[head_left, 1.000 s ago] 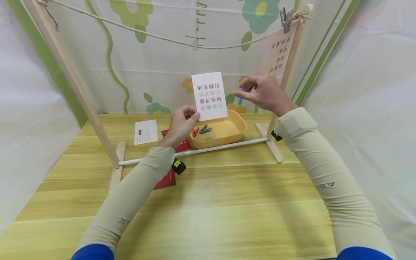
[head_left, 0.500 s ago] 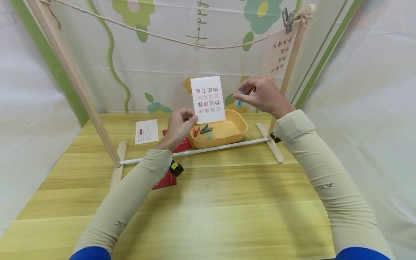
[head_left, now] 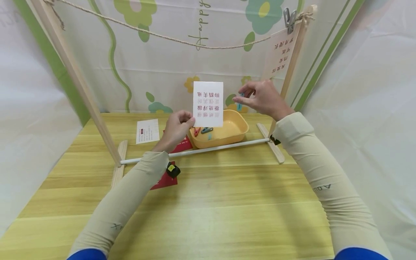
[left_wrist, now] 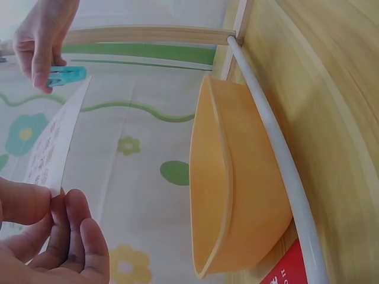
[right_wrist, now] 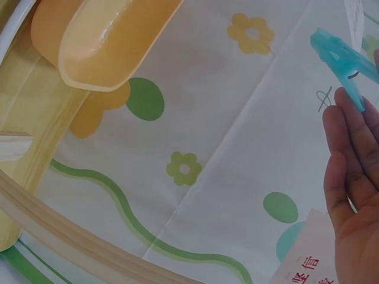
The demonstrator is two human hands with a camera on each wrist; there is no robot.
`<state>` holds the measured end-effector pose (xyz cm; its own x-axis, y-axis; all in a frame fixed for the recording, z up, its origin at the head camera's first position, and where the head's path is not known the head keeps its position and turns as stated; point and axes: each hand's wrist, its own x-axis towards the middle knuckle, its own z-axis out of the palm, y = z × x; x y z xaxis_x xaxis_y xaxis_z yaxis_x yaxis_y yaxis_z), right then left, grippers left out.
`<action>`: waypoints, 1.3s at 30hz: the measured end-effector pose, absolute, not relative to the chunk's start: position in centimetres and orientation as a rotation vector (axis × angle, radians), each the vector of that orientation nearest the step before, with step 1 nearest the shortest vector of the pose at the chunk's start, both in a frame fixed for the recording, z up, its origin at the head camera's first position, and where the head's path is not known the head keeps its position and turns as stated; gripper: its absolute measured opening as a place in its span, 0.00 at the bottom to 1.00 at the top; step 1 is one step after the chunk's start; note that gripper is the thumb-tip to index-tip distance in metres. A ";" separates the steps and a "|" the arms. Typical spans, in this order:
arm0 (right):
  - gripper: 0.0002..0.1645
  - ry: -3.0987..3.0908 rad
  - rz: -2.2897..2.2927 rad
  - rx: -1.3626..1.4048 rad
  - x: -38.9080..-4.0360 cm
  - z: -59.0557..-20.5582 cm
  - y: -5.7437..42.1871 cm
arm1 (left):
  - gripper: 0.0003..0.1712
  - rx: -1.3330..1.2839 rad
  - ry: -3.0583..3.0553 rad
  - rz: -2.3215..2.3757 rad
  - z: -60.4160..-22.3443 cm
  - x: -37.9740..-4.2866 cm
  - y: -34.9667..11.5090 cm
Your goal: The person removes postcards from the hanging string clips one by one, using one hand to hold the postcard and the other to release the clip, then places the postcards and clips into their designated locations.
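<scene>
- We see a white rectangular card point(head_left: 208, 104) with rows of reddish and paler characters, upside down to us; it is held up mid-scene, its near left corner pinched by the left hand point(head_left: 177, 128).
- Just right of the card, apart from it, we see a light blue clothespin point(head_left: 239, 106), handle end in the right hand's point(head_left: 264, 97) fingers, free end pointing down.

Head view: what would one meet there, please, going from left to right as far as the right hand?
Left wooden post, flat printed card, left hand, held printed card, right hand pinching blue clothespin.
</scene>
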<state>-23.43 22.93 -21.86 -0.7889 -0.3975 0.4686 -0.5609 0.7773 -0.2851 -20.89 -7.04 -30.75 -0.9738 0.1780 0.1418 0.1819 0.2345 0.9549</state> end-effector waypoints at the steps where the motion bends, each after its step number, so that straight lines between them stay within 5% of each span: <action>1: 0.18 -2.583 0.588 0.728 -23.4 -22.0 22.9 | 0.10 -0.360 -2.468 -1.902 -30.8 -20.9 -7.1; 39: 0.16 -2.605 0.621 0.674 -23.9 -24.7 23.7 | 0.15 -0.325 -2.542 -1.900 -31.7 -20.6 -9.3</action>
